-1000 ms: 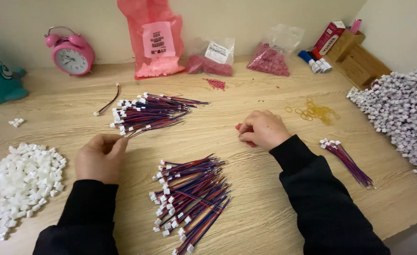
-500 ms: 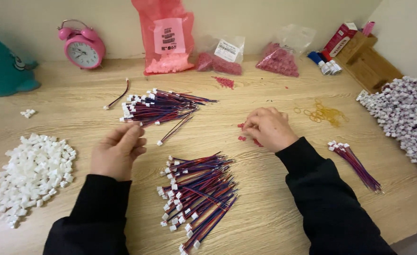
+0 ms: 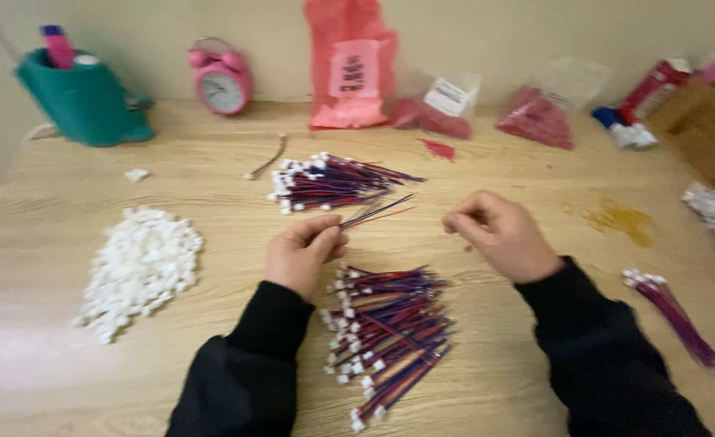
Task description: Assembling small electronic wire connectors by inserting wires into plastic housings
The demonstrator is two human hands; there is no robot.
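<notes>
Pinching a few red-and-blue wire leads (image 3: 377, 213) just above the near finished bundle (image 3: 390, 332), the left hand (image 3: 302, 255) is working while the right hand (image 3: 503, 235), fingertips pinched together, is hovering beside it, with many white connector housings (image 3: 139, 267) lying unused.

Pink alarm clock (image 3: 221, 82) stood at the table's back edge. Teal holder (image 3: 82, 101) sat left of it, pink bag (image 3: 349, 69) right, white connector heap (image 3: 140, 263) well in front, left.

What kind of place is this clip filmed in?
Probably a home or small-workshop bench for hand assembly of wire leads. The wooden table holds bundles of red and blue wires, a heap of white plastic connectors, pink bags of parts and a pink alarm clock.
</notes>
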